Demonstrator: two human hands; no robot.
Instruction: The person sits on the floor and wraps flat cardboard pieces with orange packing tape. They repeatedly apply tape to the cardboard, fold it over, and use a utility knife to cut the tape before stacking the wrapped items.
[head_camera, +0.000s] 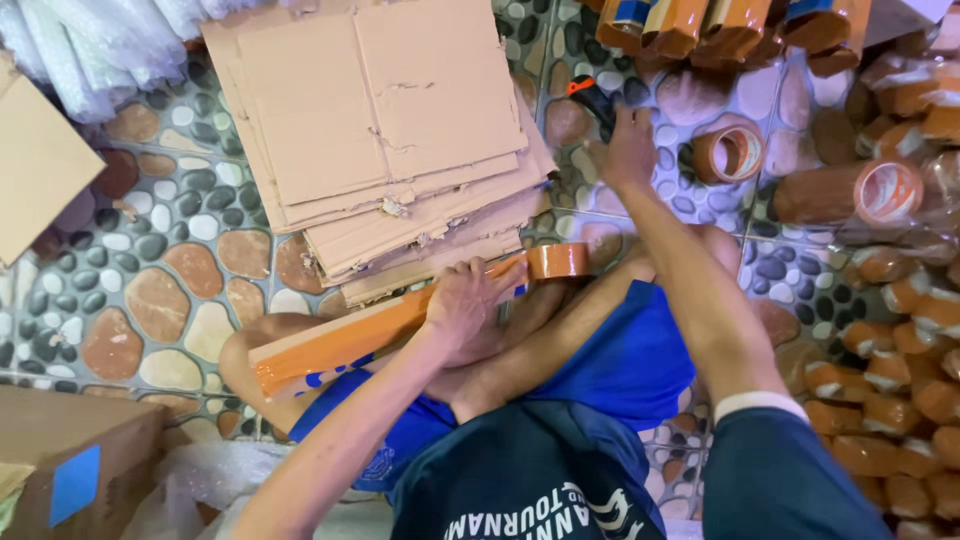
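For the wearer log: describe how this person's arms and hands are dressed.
Both hands, left and right, are bare: no gloves, rings or watch visible. The forearms are uncovered. The right arm has a short dark navy sleeve edged by a white band.

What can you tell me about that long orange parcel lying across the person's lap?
The long parcel is a narrow box shape, wrapped all over in glossy orange-brown tape, with some blue print showing through low on its side. It lies slanted across the seated person's bare legs, its lower end near the left knee, its upper end rising to the right. The left hand presses down on its middle. At its upper end sits a roll of the same brown tape, seemingly touching it. The stack of flattened cardboard lies just beyond it on the pebble-patterned floor.
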